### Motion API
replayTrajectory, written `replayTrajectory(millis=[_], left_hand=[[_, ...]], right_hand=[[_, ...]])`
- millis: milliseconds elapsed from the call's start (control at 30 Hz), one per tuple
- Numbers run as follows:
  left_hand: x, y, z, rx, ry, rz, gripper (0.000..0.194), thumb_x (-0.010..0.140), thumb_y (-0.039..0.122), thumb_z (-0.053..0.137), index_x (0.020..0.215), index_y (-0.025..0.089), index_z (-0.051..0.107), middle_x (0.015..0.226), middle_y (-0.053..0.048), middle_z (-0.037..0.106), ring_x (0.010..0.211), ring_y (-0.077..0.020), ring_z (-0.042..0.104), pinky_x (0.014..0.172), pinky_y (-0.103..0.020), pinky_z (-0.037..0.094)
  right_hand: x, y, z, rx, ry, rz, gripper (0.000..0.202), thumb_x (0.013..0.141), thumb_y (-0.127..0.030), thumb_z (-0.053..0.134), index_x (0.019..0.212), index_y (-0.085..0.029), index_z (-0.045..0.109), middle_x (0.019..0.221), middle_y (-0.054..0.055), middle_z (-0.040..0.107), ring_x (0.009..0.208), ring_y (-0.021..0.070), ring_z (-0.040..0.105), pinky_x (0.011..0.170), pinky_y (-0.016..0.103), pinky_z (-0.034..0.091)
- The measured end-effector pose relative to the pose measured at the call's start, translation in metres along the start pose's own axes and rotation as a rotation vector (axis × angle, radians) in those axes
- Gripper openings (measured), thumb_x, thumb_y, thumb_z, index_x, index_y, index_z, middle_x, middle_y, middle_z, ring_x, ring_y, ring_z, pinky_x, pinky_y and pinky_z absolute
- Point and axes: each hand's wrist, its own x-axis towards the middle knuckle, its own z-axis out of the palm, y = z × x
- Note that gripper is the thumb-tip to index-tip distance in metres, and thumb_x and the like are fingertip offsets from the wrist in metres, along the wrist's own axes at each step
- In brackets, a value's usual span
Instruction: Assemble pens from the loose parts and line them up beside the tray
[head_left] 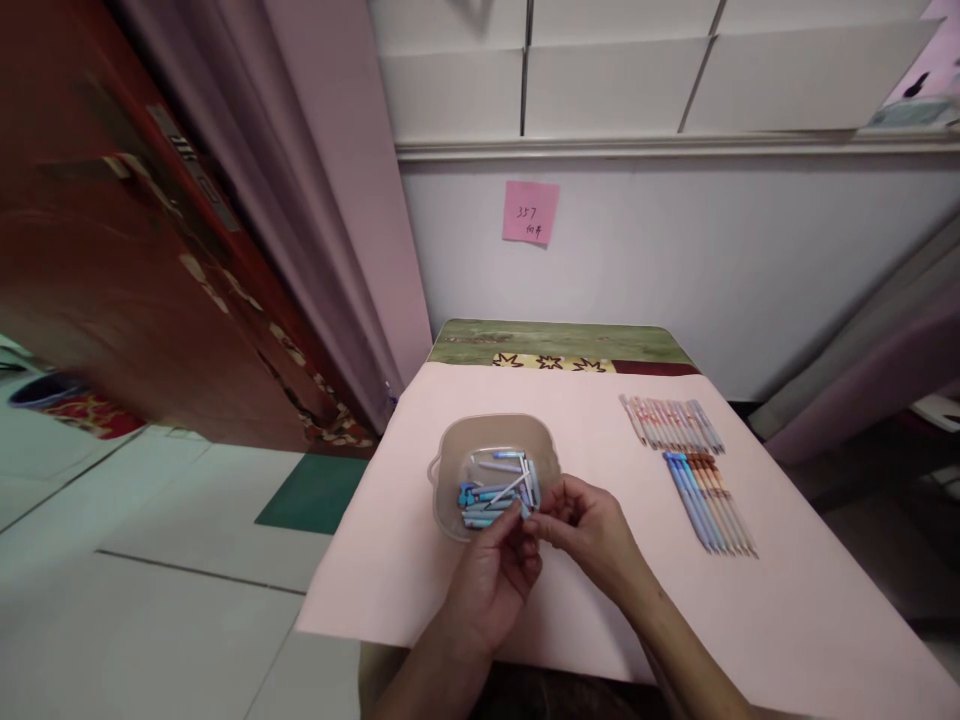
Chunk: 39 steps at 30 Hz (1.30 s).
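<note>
Over the near right edge of a beige plastic box (496,420), my left hand (496,578) and my right hand (589,525) meet with their fingertips pinched together. A small pale blue piece shows between them, partly covered by the fingers, and its kind cannot be made out. Inside the box lie loose blue, white and lilac pen parts (491,493), jumbled together. To the right, a row of pens (671,425) with pale, pinkish barrels lies side by side. Just below it is a second row, with blue pens (691,505) on the left and brown-topped pens (721,500) on the right.
Pink paper (390,570) covers the table, whose green patterned end (555,338) meets the wall. A pink sticky note (530,212) is on that wall. On the left stand a mauve curtain (330,200) and a reddish-brown door (112,270).
</note>
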Motion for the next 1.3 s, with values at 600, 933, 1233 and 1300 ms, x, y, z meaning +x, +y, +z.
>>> replayTrajectory(millis=[600, 933, 1233, 1300], left_hand=[[0.005, 0.086, -0.034, -0.050, 0.079, 0.379, 0.010, 0.087, 0.010, 0.052, 0.087, 0.010, 0.062, 0.075, -0.006, 0.068, 0.051, -0.0078, 0.057, 0.044, -0.017, 0.048], [0.004, 0.091, -0.039, -0.047, 0.060, 0.367, 0.010, 0.087, 0.011, 0.053, 0.086, 0.010, 0.062, 0.076, -0.006, 0.067, 0.052, -0.0074, 0.055, 0.044, -0.018, 0.046], [0.010, 0.091, -0.039, -0.044, 0.037, 0.351, 0.008, 0.086, 0.011, 0.054, 0.086, 0.010, 0.062, 0.078, -0.007, 0.067, 0.051, -0.0076, 0.054, 0.043, -0.018, 0.045], [0.009, 0.090, -0.038, -0.042, 0.039, 0.353, 0.009, 0.087, 0.011, 0.053, 0.085, 0.010, 0.062, 0.076, -0.006, 0.067, 0.051, -0.0075, 0.054, 0.043, -0.018, 0.045]], right_hand=[[0.094, 0.007, 0.042, -1.019, -0.210, -0.094, 0.021, 0.084, -0.023, 0.053, 0.085, -0.020, 0.074, 0.085, 0.005, 0.074, 0.078, 0.0164, 0.065, 0.065, 0.021, 0.042], [0.126, 0.033, 0.106, -1.199, -0.293, -0.061, 0.024, 0.082, -0.014, 0.054, 0.099, -0.010, 0.071, 0.099, 0.018, 0.072, 0.093, 0.0252, 0.067, 0.079, 0.028, 0.049], [0.136, 0.031, 0.114, -1.234, -0.262, -0.021, 0.024, 0.082, -0.007, 0.053, 0.098, -0.007, 0.071, 0.097, 0.019, 0.072, 0.092, 0.0271, 0.068, 0.077, 0.029, 0.050], [0.136, 0.032, 0.115, -1.220, -0.256, -0.018, 0.025, 0.080, -0.008, 0.055, 0.099, -0.007, 0.071, 0.097, 0.019, 0.072, 0.092, 0.0274, 0.068, 0.077, 0.029, 0.050]])
